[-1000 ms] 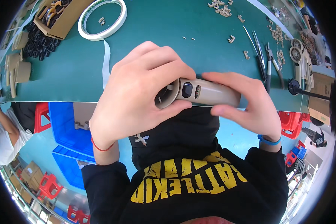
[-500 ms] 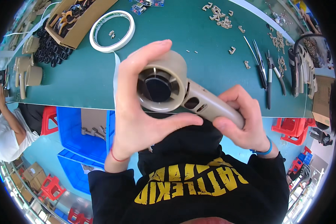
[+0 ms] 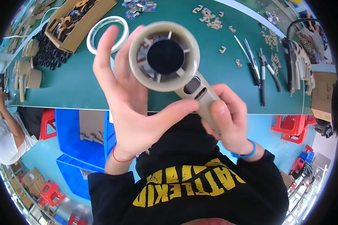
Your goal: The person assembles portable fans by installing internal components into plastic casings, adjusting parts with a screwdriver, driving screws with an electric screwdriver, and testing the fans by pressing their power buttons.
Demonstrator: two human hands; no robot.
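I hold a beige plastic hair-dryer housing (image 3: pixel 169 60) up close in front of me, its round barrel opening facing the camera with ribs and a dark core inside. My left hand (image 3: pixel 131 108) cups the barrel from the left and below, thumb under it. Around the handle, which has two dark slots, my right hand (image 3: pixel 227 120) is wrapped.
A green workbench (image 3: pixel 79 86) lies beyond, with a white tape ring (image 3: pixel 107 32), a cardboard box of parts (image 3: pixel 79 18), black rings (image 3: pixel 50 48), beige shells (image 3: pixel 28 73), small beige clips (image 3: pixel 214 20) and hand tools (image 3: pixel 261 71). Blue bins (image 3: pixel 82 138) stand below. Another person (image 3: pixel 5 131) sits at left.
The housing has been lifted and turned so its barrel opening now faces the camera and looks much larger. Both hands kept their hold.
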